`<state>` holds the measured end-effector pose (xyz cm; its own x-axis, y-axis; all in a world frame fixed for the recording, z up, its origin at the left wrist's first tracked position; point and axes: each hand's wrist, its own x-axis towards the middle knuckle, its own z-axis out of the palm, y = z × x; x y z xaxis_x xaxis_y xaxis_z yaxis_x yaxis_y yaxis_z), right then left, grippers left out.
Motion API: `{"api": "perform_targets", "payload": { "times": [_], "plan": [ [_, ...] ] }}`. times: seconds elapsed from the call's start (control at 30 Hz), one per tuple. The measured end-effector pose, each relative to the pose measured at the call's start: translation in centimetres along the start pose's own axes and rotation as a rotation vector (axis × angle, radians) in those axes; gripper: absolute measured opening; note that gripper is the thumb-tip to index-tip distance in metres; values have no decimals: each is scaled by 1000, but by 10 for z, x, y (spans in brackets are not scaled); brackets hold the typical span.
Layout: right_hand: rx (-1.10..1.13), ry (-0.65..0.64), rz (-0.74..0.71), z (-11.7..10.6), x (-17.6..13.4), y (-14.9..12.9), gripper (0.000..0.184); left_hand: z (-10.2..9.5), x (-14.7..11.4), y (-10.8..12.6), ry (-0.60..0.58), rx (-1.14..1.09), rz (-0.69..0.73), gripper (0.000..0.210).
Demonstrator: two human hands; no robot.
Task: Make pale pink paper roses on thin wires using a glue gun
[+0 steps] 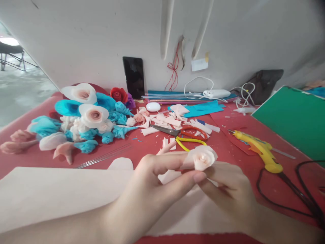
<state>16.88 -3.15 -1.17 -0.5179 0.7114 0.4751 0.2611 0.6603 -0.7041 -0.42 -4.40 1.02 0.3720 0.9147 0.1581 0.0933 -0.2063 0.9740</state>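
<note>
A small pale pink paper flower (pixel 202 158) with layered petals is held up in front of me, facing the camera. My left hand (pixel 162 183) pinches its left side and base between thumb and fingers. From the right, my right hand (pixel 228 186) closes on the flower's underside, its fingertips partly hidden behind the petals and the left thumb. Beneath both hands lies a large sheet of pale pink paper (pixel 63 193). A cut piece with a rounded end (pixel 121 164) rests at the sheet's far edge.
Beyond the hands lie red-and-yellow-handled scissors (pixel 177 131) among pale paper scraps (pixel 167 120). Finished paper flowers (pixel 93 115) are heaped at the left, near thin wires (pixel 104 156). On the right are a yellow glue gun (pixel 259 149) with a black cord and a green board (pixel 291 118). A phone (pixel 134 77) leans against the wall.
</note>
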Motion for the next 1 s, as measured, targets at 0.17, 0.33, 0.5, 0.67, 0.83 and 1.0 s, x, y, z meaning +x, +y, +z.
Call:
{"api": "perform_targets", "payload": {
  "times": [0.17,0.33,0.5,0.67,0.83,1.0],
  "plan": [
    [12,36,-28,1,2,-1,17,1,1,-1,16,87,-30,16],
    [21,88,15,3,4,-1,7,-3,4,3,23,91,-64,27],
    [184,66,292,-1,7,4,6,-6,6,7,20,-25,-115,26],
    [510,-34,482,-6,10,7,21,-7,8,8,11,-71,-220,25],
    [596,-33,552,-4,10,2,17,-7,10,9,23,-76,-278,26],
    [673,-5,593,-2,12,0,15,-7,12,8,0,-108,-308,24]
  ]
}}
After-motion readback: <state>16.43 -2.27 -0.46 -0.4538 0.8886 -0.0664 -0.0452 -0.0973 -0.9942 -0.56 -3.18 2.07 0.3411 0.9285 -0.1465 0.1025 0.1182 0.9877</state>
